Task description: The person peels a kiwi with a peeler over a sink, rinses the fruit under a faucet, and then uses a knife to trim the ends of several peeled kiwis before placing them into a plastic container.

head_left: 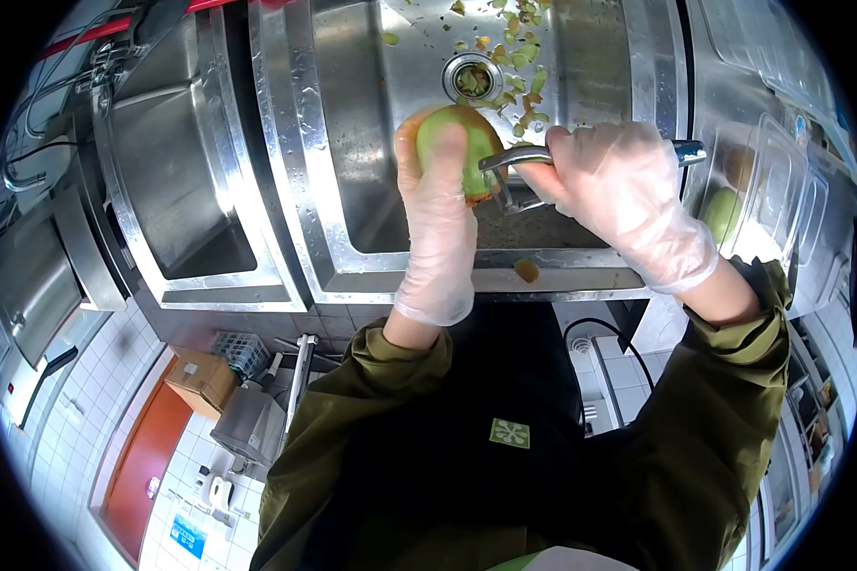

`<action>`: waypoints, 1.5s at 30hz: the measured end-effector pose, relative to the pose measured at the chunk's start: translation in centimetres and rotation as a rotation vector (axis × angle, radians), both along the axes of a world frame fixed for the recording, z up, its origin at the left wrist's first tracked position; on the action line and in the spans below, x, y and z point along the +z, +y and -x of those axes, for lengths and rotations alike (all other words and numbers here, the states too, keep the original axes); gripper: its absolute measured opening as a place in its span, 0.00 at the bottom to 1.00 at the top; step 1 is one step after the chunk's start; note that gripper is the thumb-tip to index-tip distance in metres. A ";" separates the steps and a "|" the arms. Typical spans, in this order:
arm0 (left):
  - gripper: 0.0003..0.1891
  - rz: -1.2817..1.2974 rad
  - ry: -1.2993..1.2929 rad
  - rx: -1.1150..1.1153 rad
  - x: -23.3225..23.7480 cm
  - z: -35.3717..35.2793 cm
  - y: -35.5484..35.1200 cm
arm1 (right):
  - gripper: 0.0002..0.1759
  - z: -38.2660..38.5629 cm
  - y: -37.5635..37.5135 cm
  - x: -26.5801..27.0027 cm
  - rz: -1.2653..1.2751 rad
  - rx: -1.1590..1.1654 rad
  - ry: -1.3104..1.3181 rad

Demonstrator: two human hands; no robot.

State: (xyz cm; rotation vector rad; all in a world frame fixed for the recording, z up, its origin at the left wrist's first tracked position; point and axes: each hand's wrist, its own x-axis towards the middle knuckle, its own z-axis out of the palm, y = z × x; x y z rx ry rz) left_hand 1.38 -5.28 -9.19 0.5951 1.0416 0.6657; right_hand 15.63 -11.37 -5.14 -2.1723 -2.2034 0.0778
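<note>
My left hand (pixel 438 209), in a clear plastic glove, is closed around a roundish fruit (pixel 468 143) above the sink. The fruit shows pale green where its skin is off and orange-brown at the edges; its exact kind is not clear. A metal peeler (pixel 528 157) is gripped in my gloved right hand (pixel 614 176), fingers wrapped round its handle. The peeler's head is right at the lower right side of the fruit. Below them is the steel sink (pixel 352 190), where green and brown peelings (pixel 528 57) lie scattered around the drain (pixel 472 78).
Right of the sink, a clear plastic container (pixel 762 181) holds a green fruit (pixel 723 211) and a brownish one. A second steel basin (pixel 186 181) is on the left. One peel scrap (pixel 527 270) rests on the front rim. A cardboard box (pixel 202 383) stands at lower left.
</note>
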 end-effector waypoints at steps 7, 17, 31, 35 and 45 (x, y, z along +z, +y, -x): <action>0.20 -0.025 -0.010 -0.070 -0.1 0.3 0.6 | 0.19 0.2 0.2 0.3 0.018 0.008 -0.004; 0.19 -0.070 0.007 -0.152 -0.5 1.7 1.4 | 0.22 -3.4 2.2 -2.5 -0.100 -0.142 -0.121; 0.23 0.019 0.072 -0.167 0.3 1.3 1.7 | 0.23 -1.2 1.8 0.8 0.101 0.062 0.102; 0.21 -0.051 0.084 -0.094 -0.2 1.0 1.1 | 0.23 -1.2 2.2 0.3 0.121 0.051 0.082; 0.24 -0.117 0.049 -0.274 1.0 1.7 1.5 | 0.24 -5.7 4.2 -2.0 0.048 -0.101 -0.196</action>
